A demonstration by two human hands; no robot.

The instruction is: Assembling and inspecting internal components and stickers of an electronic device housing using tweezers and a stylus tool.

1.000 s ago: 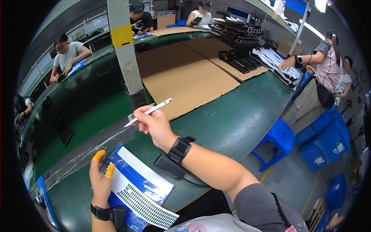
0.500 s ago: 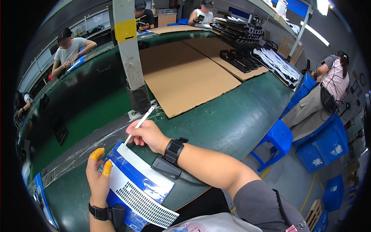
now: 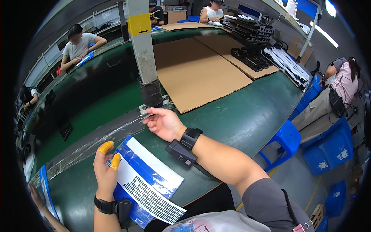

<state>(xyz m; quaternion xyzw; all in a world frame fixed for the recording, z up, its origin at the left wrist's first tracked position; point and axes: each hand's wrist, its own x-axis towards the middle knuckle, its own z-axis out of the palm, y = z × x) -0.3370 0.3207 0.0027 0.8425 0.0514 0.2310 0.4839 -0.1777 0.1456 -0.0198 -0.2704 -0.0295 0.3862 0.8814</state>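
My left hand (image 3: 105,170), yellow cots on its thumb and a finger, grips the upper left edge of a white sheet with rows of small black rectangles (image 3: 148,197). Beneath that sheet lies a blue film-covered piece (image 3: 145,168) with a wide white band (image 3: 156,162) along its far side. Beyond its top corner, over the table's grey rail, my right hand (image 3: 164,124) is closed on a slim pale tool (image 3: 145,116). Only a short, blurred part of the tool shows past the fingertips.
A post (image 3: 143,58) stands on the green table (image 3: 232,96) just beyond my right hand. Large cardboard sheets (image 3: 201,77) lie behind. Another person's arm (image 3: 44,207) reaches in at lower left beside a blue-edged sheet (image 3: 47,189). A blue stool (image 3: 284,141) stands at right.
My right hand has lifted away from the top corner of the blue piece, and the tool has swung round from upright. My left hand keeps its hold. An arm has appeared at lower left.
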